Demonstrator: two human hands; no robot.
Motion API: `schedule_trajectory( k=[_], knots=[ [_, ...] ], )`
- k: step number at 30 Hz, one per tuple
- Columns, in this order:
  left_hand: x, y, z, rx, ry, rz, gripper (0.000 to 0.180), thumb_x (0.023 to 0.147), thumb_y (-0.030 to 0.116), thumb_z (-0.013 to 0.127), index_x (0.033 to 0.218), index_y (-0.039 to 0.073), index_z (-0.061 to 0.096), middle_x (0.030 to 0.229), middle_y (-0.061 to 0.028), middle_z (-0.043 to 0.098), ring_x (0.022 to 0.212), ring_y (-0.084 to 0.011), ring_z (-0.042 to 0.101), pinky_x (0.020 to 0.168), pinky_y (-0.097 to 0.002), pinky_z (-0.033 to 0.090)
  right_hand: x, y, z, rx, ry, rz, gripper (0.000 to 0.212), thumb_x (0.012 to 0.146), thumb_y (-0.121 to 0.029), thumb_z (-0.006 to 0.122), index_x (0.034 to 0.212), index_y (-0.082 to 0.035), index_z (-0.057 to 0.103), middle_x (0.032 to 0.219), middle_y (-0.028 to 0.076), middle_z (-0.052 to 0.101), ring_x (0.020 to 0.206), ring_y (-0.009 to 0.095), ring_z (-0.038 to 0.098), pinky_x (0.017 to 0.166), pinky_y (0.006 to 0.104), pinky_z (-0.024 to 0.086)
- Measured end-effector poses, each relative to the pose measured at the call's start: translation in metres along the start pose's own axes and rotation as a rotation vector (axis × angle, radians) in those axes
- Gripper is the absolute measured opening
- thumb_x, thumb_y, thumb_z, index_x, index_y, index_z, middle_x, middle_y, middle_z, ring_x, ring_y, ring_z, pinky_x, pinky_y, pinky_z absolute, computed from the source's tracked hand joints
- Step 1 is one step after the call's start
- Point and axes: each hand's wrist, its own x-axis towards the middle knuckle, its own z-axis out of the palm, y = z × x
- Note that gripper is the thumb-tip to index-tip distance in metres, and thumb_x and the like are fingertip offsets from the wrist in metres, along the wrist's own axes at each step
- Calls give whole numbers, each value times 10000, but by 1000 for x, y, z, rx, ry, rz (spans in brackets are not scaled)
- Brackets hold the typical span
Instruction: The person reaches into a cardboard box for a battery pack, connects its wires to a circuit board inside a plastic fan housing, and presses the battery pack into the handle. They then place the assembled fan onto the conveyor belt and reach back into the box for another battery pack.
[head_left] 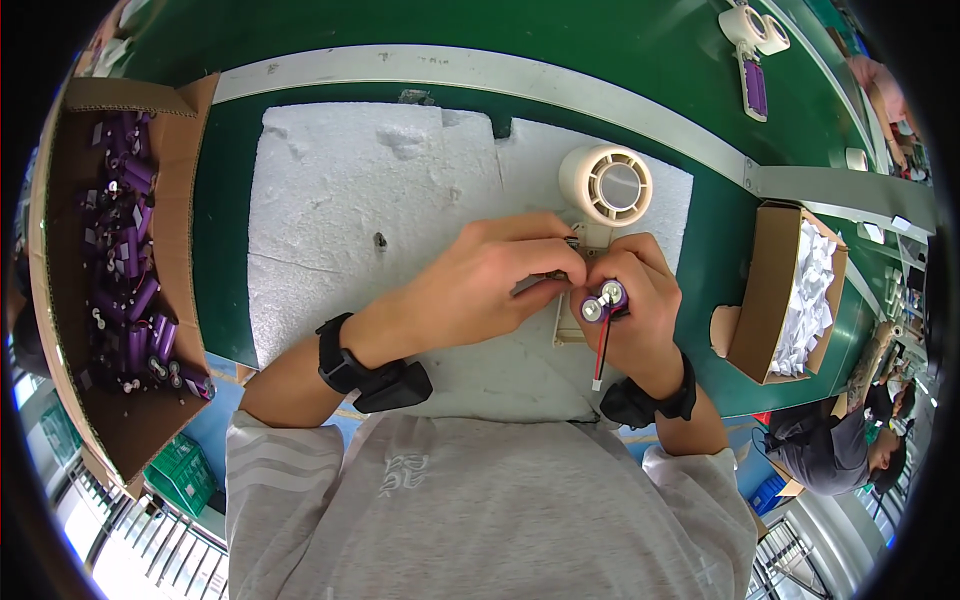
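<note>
I've got a purple battery pack in my right hand, red-black lead pointing at the foam sheet's near edge, left hand over the cream fan's handle, fan head near the foam's far right corner, parts cartons at the table's left and right edges.

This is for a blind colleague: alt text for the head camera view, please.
A bare right hand holds a purple two-cell battery pack with a red-and-black lead, while the left hand is at a cream handheld fan on a white foam sheet. At left, a cardboard box of battery packs; at right, a smaller box of white pieces.
</note>
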Motion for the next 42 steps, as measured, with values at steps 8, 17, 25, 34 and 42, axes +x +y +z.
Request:
schedule_trajectory(
  k=[8,17,25,34,42],
  knots=[
    [0,-1,-2,47,-66,-33,267,716,-101,675,908,84,666,1002,-86,641,812,-248,670,650,-313,549,-14,8,9,303,166,128,326,693,54,740,955,-26,564,963,91,571,716,163,562,601,277,462],
    [1,0,-2,-36,-32,-114,218,734,-87,684,871,78,645,922,-54,638,737,-178,644,579,-264,507,-16,9,-6,416,241,410,137,901,-107,629,959,9,587,1023,105,552,774,132,542,656,254,448],
    [-3,1,3,8,15,-143,205,733,-77,703,850,77,638,855,-36,630,666,-135,611,519,-245,469,-16,7,-6,450,216,240,204,962,-84,527,836,44,623,1052,135,576,684,114,576,596,250,451],
    [3,10,-6,-191,-51,-215,94,825,16,692,887,44,627,841,-28,575,702,-98,527,571,-228,407,-11,-6,-4,21,-13,194,90,880,-13,591,910,39,659,980,127,535,684,170,561,588,281,471],
    [-1,0,-6,-254,-49,-249,90,918,100,642,933,13,627,871,-38,574,728,-97,513,594,-229,395,-6,-9,-2,-74,-26,83,154,805,-35,693,955,0,699,919,103,487,667,181,552,575,270,465]
  ],
)
